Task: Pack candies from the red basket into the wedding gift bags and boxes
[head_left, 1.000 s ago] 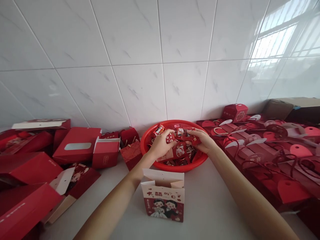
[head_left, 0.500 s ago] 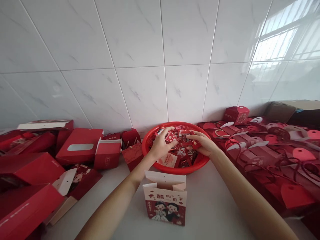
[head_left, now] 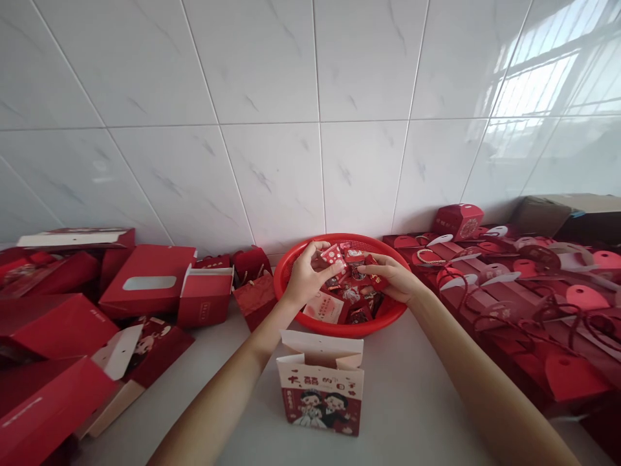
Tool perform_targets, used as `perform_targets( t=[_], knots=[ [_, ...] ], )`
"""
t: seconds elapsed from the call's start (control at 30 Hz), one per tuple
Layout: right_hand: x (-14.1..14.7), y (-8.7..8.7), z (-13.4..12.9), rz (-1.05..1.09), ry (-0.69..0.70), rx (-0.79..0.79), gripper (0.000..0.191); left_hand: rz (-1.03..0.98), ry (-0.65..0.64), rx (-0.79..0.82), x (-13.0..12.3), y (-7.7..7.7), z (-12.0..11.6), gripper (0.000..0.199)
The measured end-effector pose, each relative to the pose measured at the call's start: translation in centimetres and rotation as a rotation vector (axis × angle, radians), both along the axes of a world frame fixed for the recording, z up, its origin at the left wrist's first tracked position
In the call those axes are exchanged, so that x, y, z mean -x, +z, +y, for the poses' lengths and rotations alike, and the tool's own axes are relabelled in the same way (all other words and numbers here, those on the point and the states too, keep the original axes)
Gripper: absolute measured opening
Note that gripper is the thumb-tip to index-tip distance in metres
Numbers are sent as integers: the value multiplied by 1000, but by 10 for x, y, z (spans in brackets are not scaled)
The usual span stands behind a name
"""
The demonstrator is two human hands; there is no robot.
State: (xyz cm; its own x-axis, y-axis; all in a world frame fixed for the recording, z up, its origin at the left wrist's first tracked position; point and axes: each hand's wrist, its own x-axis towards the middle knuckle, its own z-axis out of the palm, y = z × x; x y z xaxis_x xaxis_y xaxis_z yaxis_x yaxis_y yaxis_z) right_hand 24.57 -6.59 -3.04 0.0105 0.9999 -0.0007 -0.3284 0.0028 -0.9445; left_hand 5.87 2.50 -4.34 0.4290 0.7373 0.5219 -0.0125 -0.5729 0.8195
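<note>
Both hands are over a red plastic basket [head_left: 286, 294] heaped with small wrapped sweets. My left hand [head_left: 306, 278] is closed on a red packet with white dots [head_left: 332, 260], thumb on its near side. Over the right part of the basket, my right hand [head_left: 392, 277] grips a small red packet with gold print [head_left: 376, 281], partly covered by the fingers. A pale card-like packet [head_left: 324, 308] lies at the basket's front left. In front of the basket an open-topped gift box [head_left: 321, 398] stands upright, printed with a cartoon couple; its inner bottom is hidden.
Red boxes [head_left: 145, 278], some tipped or open, are piled on the left. Rows of red gift boxes with cord handles [head_left: 499, 304] fill the right side. A brown carton [head_left: 557, 217] stands at the far right. The tiled wall [head_left: 272, 181] rises right behind the basket.
My left hand has shifted slightly left, and the dotted packet between its fingers shows more plainly. My right hand stays nearly in place. The gift box stands as before.
</note>
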Motion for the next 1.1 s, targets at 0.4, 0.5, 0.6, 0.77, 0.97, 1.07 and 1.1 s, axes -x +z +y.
perform_targets(
  t=[0.4,0.5,0.6,0.77,0.97,1.07,1.1],
  knots=[
    [0,0,-1,-50,26,-32,38,48,-168,139,-1,0,1,33],
    [-1,-1,-1,-46,16,-22,39,61,-237,185,-1,-1,2,37],
    [-1,-1,0,-31,12,-3,37,68,-295,234,-1,-3,2,41],
    [2,-1,1,-35,-38,-23,31,99,-272,220,-3,-1,1,49],
    [1,-1,8,113,-366,-29,13,-3,62,113,0,1,12,27],
    [-2,1,10,211,-421,18,6,202,160,104,1,0,14,21],
    [-3,1,11,234,-427,30,5,343,142,59,1,-1,12,20]
  ],
)
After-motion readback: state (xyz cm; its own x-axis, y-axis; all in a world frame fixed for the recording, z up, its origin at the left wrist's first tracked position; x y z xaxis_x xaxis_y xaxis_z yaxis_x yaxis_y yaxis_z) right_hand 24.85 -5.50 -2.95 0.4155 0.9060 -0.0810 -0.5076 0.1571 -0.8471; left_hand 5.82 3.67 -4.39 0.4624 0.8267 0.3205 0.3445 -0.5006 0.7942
